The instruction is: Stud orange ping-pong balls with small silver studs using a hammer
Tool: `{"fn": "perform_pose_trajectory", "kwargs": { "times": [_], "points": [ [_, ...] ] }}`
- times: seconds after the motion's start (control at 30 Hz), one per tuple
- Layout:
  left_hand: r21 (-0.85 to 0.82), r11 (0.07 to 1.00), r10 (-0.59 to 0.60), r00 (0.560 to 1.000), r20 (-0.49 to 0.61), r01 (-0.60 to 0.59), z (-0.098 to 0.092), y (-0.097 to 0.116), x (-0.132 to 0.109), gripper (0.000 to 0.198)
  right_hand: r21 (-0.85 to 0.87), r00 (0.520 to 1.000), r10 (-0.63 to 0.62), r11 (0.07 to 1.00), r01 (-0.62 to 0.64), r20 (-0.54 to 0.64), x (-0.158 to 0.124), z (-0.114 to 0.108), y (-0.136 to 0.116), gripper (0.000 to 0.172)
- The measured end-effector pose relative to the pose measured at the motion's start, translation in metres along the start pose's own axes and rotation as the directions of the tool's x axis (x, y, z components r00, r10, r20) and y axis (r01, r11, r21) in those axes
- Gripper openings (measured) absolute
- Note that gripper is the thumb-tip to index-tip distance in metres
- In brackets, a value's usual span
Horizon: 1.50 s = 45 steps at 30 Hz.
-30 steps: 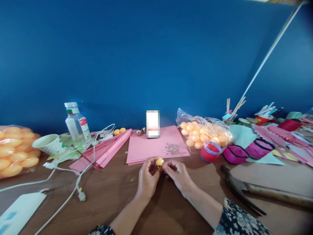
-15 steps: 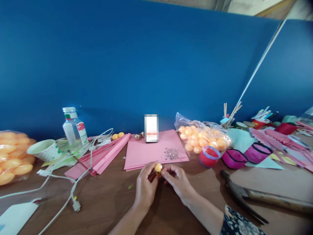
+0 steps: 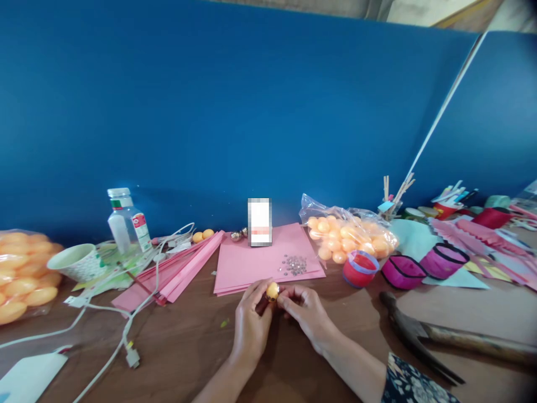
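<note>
Between the thumb and fingers of my left hand (image 3: 253, 322) is a small yellow-orange ball (image 3: 272, 291), with dark or shiny bits along its lower edge. My right hand (image 3: 308, 313) is closed in a pinch at the ball's right side; whatever is between those fingertips is too small to make out. Just beyond my hands, a scatter of small silvery gems (image 3: 295, 265) lies on a stack of pink sheets (image 3: 247, 268). Two shiny silver-studded balls (image 3: 236, 236) rest at the back of that stack.
A phone-like device (image 3: 260, 224) stands upright on the sheets. To the right are a bag of orange balls (image 3: 335, 240), a red-and-purple ring-shaped cup (image 3: 361, 268) and a hammer (image 3: 419, 330). White cables (image 3: 126, 330), a paper cup (image 3: 75, 263) and a bottle (image 3: 126, 224) occupy the left.
The ball has turned slightly in my left fingers, with more plain yellow surface facing up. Both hands stay in nearly the same place; the whole view has shifted a little.
</note>
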<state>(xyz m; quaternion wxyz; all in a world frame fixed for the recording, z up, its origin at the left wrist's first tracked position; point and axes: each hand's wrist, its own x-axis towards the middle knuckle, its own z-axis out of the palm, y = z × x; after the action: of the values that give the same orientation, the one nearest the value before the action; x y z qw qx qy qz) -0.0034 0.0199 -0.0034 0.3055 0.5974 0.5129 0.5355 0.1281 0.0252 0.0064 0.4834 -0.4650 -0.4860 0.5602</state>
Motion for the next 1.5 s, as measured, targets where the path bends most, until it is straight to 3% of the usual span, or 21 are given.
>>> {"fn": "perform_pose_trajectory", "kwargs": {
  "times": [0.53,1.17,1.33,1.5],
  "points": [
    [0.031,1.000,0.003,1.000,-0.018,-0.003,0.000,0.003,-0.002,0.042,0.013,0.998,0.052,0.999,-0.052,-0.037,0.000,0.003,-0.003,0.026],
    [0.046,0.998,0.037,0.999,-0.021,-0.036,0.000,0.007,-0.004,0.040,-0.071,0.996,-0.024,0.997,0.018,-0.084,0.001,0.004,-0.001,0.026],
    [0.014,1.000,-0.007,1.000,-0.014,0.007,0.001,0.001,-0.002,0.041,-0.072,0.998,-0.021,0.997,0.016,-0.067,0.001,0.006,-0.006,0.025],
    [-0.190,0.962,-0.187,0.980,0.074,0.198,0.003,-0.003,0.001,0.049,-0.011,0.999,-0.042,0.999,0.041,-0.031,-0.001,0.004,-0.008,0.020]
  ]
}}
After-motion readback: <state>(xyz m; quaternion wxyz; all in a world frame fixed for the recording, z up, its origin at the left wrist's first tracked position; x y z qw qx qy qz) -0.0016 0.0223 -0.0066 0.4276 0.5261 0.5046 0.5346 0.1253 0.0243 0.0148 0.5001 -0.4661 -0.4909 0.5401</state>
